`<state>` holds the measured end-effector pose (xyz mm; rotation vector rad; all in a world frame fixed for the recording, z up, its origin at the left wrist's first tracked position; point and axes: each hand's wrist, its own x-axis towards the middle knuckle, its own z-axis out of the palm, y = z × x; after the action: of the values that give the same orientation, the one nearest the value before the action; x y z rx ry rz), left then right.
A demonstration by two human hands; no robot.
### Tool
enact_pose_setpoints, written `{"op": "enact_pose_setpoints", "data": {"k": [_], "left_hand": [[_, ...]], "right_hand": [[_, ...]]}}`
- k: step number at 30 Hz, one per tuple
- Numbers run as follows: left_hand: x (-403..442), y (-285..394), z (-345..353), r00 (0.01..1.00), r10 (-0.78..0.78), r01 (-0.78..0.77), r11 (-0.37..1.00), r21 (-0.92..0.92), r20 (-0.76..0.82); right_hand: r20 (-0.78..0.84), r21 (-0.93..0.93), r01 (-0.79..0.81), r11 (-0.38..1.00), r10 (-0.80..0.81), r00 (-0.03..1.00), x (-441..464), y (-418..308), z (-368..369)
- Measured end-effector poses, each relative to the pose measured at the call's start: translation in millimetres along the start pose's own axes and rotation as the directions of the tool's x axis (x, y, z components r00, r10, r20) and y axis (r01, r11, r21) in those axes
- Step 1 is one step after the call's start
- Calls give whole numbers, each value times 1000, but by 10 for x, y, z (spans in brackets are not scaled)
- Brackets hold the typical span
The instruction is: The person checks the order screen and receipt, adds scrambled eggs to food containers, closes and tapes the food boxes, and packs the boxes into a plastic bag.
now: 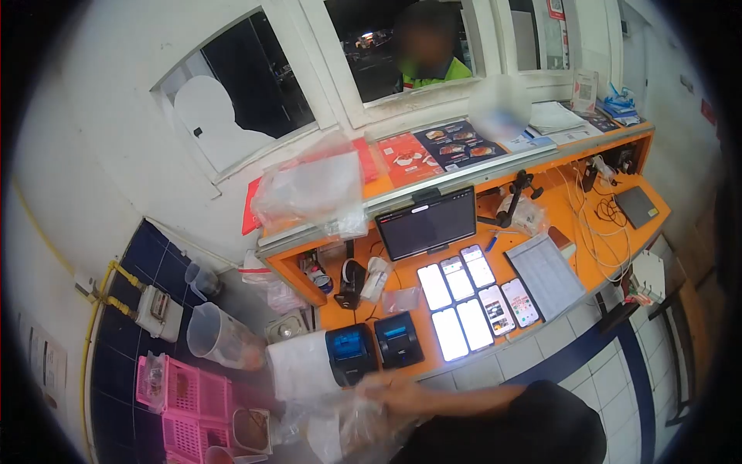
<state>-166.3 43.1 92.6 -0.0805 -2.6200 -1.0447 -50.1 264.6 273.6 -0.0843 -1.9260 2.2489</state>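
Orange surface (563, 219): it stretched beneath white-framed windows, with a black-framed tablet (427, 224) propped up near its middle.
Window: a person in a yellow-green high-visibility top (448, 71) stood on the far side.
Phones: seven lit, slab-shaped smartphones (474, 323) lay face up in two rows, well above and to the right of the busy hand.
Printers: two boxy black printers with blue tops (352, 354) sat side by side at the near edge, just beyond that hand.
Clear bag: a crinkled, see-through plastic bag (357, 425) hung below and to the left of the right hand (390, 393), the only hand plainly visible and so the nearer one; its long axis could not be told (motion blurred the folds).
Right grip: the fingers were curled closed, seemingly on the bag's upper part, with little gap showing.
Left hand: not visible, so its grip could not be told.
Left side: a pink perforated plastic basket (202, 390) stood apart from the bag.
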Motion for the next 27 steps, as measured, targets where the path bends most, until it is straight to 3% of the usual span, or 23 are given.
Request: {"op": "enact_pose_setpoints", "data": {"k": [2,3,5,6,8,10,15,19,22,25,27], "left_hand": [[26,32,48,1000,-1,1,1000,-16,10],[36,40,71,1000,-3,4,1000,-23,15],[51,62,116,1000,-20,21,999,-42,20],[54,68,146,999,-31,33,998,-48,24],[71,112,195,998,-57,58,997,-59,26],[91,135,240,997,-81,82,994,-66,21],[111,161,285,992,-122,123,989,-84,13],[93,173,272,987,-157,154,983,-103,-22],[11,112,213,975,-205,195,974,-117,-81],[-196,-118,69,928,-323,299,943,-147,-183],[-429,-406,-72,852,-451,411,890,-195,-265]], "right_hand": [[-194,80,41,996,-25,981,108,-363,-216],[-310,214,108,971,-37,950,102,-686,-256],[-466,282,247,927,-93,880,166,-1129,-378],[-521,386,484,786,-247,817,260,-1311,-350],[-560,57,691,721,-550,619,517,-1330,-618],[-620,-201,735,647,-665,416,749,-1529,-773],[-687,-276,844,460,-708,162,1379,-1853,-1367],[-607,-531,729,432,-794,28,1991,-1981,-2035],[-645,-582,686,436,-762,-63,2381,-2191,-2306],[-602,-723,410,557,-798,23,2724,-2182,-2763],[-578,-793,262,550,-815,-35,2884,-2174,-2943]]}}
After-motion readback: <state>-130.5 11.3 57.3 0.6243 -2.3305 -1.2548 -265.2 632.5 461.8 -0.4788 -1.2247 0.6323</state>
